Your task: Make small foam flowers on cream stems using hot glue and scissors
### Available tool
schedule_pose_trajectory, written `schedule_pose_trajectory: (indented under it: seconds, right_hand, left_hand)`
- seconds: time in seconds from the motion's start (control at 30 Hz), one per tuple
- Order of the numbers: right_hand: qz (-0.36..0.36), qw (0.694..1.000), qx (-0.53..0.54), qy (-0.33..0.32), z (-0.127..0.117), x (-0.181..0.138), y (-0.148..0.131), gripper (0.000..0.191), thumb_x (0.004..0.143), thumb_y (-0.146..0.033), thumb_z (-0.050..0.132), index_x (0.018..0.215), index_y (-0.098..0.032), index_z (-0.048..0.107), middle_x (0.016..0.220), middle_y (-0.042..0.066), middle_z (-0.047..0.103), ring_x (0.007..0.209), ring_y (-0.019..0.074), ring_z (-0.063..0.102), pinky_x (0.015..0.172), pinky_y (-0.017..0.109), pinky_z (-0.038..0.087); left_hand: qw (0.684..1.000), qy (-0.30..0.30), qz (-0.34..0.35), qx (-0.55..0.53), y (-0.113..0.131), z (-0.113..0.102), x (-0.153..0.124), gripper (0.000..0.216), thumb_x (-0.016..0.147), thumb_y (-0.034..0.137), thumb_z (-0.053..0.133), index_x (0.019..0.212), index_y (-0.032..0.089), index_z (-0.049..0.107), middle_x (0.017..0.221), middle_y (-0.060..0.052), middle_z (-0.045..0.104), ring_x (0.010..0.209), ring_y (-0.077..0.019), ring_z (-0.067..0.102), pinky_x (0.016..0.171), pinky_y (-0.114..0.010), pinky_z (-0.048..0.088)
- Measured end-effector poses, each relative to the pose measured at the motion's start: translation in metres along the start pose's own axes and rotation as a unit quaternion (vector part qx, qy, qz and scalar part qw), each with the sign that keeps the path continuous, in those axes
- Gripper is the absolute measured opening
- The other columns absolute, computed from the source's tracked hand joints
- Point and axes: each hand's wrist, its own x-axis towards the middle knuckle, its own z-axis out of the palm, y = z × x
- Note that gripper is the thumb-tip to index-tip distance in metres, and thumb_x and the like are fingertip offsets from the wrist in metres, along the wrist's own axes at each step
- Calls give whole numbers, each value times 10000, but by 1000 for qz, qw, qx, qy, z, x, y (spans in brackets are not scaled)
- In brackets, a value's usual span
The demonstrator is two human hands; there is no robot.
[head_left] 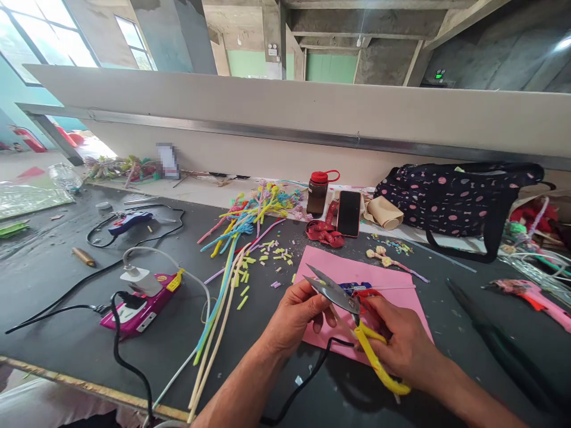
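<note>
My right hand [397, 333] grips a pair of scissors [335, 295] with a yellow handle [372, 356]. Their blades stand apart and point up and left over a pink sheet [323, 261]. Something red [366, 300] shows by the right fingers; I cannot tell whether it belongs to the scissors. Beside the blades, my left hand [297, 315] has its thumb and fingers pinched together. A tiny yellow-green bit [322, 282] shows at the blades near those fingertips. What the left fingers hold is mostly hidden. On the sheet, behind the scissors, lies a dark blue tool [355, 288], partly covered.
Fuzzy coloured stems [223, 285] and cut yellow-green pieces [243, 276] lie left of the sheet. A magenta power strip [151, 306] trails black cords. Behind stand a bottle [317, 196], a phone [348, 213] and a patterned bag [450, 196]. A pink glue gun [535, 297] lies right.
</note>
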Motion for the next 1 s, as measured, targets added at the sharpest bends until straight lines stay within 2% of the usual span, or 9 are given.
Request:
schedule_pose_trajectory:
  seconds: [0.3, 0.57, 0.8, 0.9, 1.0]
  right_hand:
    - [-18, 1000, -9, 17, 1, -1, 5, 313, 775, -315, 563, 1060, -193, 520, 774, 4, 630, 608, 146, 554, 553, 248, 399]
    - [-34, 999, -22, 25, 2, 0, 9, 324, 789, -316, 551, 1087, -196, 509, 805, 17, 632, 652, 158, 576, 587, 264, 416]
    - [-53, 997, -41, 45, 4, -1, 12, 217, 806, -309, 527, 985, -189, 544, 767, 30, 642, 633, 158, 586, 582, 262, 419]
    - [-35, 998, -16, 45, 2, -1, 9, 217, 803, -317, 518, 977, -189, 541, 764, 25, 636, 635, 159, 577, 584, 262, 423]
    - [7, 999, 44, 19, -1, 0, 5, 271, 806, -342, 515, 1031, -191, 513, 760, 7, 610, 621, 152, 546, 560, 250, 421]
  left_hand:
    - [1000, -2, 9, 5, 2, -1, 0, 235, 663, 325, 731, 703, 135, 598, 559, -29, 633, 448, -98, 555, 376, -158, 334]
    - [1000, -12, 11, 10, 1, -3, 0, 194, 711, 299, 695, 708, 139, 586, 550, -20, 630, 441, -85, 552, 383, -150, 338]
    - [1000, -7, -1, 3, 3, 0, 0, 200, 702, 306, 702, 692, 139, 592, 530, -10, 621, 425, -77, 541, 375, -147, 331]
    - [1000, -7, 0, 1, 5, 0, 0, 191, 704, 306, 699, 720, 135, 615, 551, -6, 622, 442, -73, 547, 378, -143, 335]
    - [1000, -17, 7, -1, 6, 1, -1, 172, 730, 291, 675, 749, 124, 637, 702, -35, 666, 475, -61, 559, 384, -139, 345]
